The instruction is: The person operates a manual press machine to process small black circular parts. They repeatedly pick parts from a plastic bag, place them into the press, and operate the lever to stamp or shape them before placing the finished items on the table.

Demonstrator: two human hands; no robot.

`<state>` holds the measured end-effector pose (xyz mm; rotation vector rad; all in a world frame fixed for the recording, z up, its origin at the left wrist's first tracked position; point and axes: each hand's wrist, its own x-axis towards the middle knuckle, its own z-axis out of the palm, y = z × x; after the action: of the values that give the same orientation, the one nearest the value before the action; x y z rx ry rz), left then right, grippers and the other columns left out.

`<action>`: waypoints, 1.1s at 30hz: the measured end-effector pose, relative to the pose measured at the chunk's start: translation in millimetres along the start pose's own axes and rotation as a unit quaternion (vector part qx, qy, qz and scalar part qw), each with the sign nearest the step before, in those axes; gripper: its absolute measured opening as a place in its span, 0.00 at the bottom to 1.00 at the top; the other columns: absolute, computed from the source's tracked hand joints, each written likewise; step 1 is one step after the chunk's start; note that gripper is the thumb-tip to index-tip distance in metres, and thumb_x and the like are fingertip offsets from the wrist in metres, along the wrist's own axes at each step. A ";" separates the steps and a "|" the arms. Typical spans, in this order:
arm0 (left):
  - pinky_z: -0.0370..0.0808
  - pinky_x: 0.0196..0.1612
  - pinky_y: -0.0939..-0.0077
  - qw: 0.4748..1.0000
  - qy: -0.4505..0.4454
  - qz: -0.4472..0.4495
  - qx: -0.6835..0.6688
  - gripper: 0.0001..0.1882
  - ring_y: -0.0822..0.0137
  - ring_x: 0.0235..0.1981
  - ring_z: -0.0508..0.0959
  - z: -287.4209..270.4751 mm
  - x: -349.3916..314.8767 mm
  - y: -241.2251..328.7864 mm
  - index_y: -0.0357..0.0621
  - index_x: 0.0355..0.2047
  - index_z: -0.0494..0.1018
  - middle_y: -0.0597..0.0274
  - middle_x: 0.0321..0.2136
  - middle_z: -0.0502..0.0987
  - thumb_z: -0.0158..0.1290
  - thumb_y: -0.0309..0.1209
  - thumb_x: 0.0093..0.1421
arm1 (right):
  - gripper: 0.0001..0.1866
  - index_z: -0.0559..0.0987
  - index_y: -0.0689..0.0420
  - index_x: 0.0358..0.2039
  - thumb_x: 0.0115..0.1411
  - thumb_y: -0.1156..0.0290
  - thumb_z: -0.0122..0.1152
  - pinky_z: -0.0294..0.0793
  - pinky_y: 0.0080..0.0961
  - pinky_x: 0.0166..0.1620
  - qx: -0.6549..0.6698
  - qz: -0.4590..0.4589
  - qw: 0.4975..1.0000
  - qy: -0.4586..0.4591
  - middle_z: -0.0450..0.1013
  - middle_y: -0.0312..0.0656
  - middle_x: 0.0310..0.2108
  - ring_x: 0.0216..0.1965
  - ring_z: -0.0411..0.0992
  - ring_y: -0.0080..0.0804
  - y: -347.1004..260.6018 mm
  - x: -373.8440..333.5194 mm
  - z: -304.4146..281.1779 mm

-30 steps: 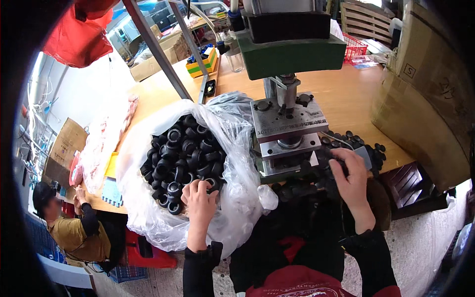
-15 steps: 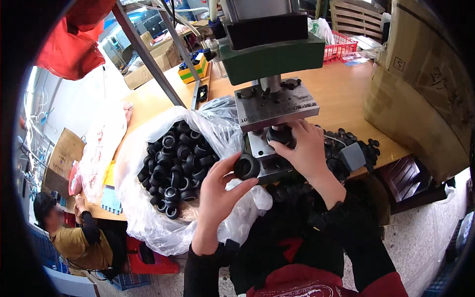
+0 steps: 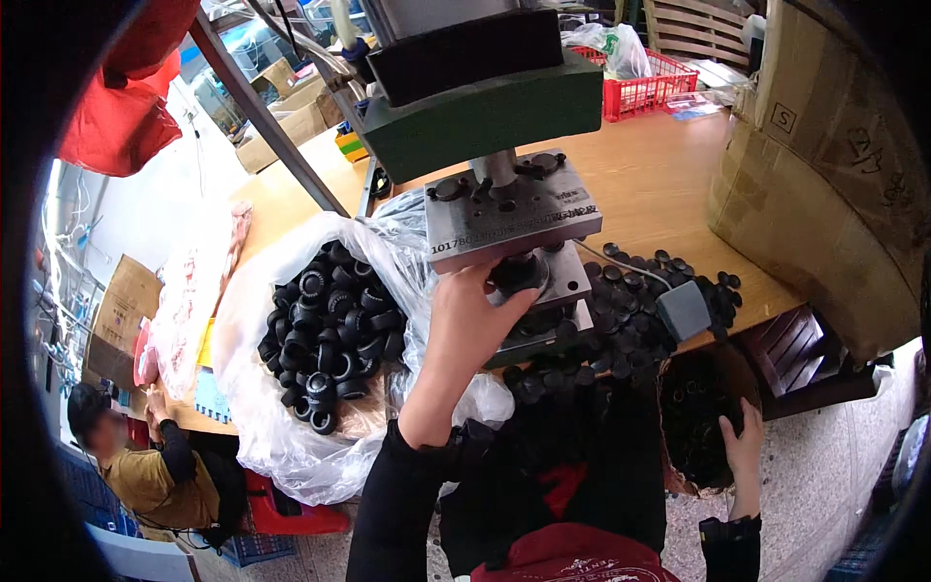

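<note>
The bag (image 3: 310, 470) of rings (image 3: 335, 320) lies left of the press (image 3: 490, 121), loose discs (image 3: 621, 310) right.

My view is bright overall, strongest toward the left, where the pale background (image 3: 189, 189) washes out to white. I get glints on the plastic bag (image 3: 301, 473) and a sheen on the metal plate (image 3: 509, 209); the black discs (image 3: 621, 315) sink into shadow. Black vignetting rings the frame, and the fisheye bows the tall cardboard box (image 3: 819, 184) near the rim.
</note>
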<state>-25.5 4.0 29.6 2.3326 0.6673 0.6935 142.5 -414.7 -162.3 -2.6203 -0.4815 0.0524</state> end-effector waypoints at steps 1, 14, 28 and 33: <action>0.74 0.38 0.72 1.000 0.001 0.000 0.007 0.28 0.67 0.32 0.76 0.5 3.7 1.7 0.30 0.44 0.75 0.51 0.35 0.79 0.68 0.35 0.46 | 0.29 0.68 0.60 0.59 0.61 0.60 0.60 0.60 0.40 0.62 0.016 0.001 1.000 -0.006 0.64 0.53 0.58 0.60 0.62 0.50 -3.8 1.4 -2.3; 0.74 0.37 0.69 0.991 0.125 0.043 0.021 0.24 0.60 0.34 0.79 23.0 2.3 -9.1 0.32 0.40 0.76 0.48 0.34 0.78 0.66 0.37 0.48 | 0.24 0.71 0.61 0.56 0.64 0.61 0.54 0.64 0.39 0.58 0.071 -0.232 0.969 0.046 0.67 0.52 0.56 0.57 0.65 0.48 -151.7 98.6 -15.6; 0.62 0.55 0.63 0.897 0.019 0.095 0.432 0.30 0.56 0.52 0.67 -63.4 -100.5 -142.5 0.49 0.55 0.69 0.60 0.53 0.68 0.52 0.21 0.47 | 0.24 0.72 0.63 0.56 0.67 0.59 0.50 0.64 0.37 0.59 0.132 -0.202 0.970 0.017 0.70 0.53 0.55 0.56 0.68 0.47 -150.1 109.8 7.1; 0.60 0.60 0.63 0.923 0.003 0.106 0.369 0.26 0.57 0.57 0.66 -72.1 -85.9 -153.5 0.40 0.49 0.69 0.57 0.54 0.69 0.59 0.26 0.47 | 0.20 0.73 0.62 0.54 0.65 0.64 0.55 0.63 0.36 0.59 0.204 -0.299 0.927 0.100 0.72 0.49 0.52 0.55 0.68 0.45 -224.9 64.4 -8.2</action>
<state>-176.7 87.0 -50.4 3.1354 0.7797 0.6044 130.5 -210.2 -49.0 -1.9554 -1.0474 -0.2807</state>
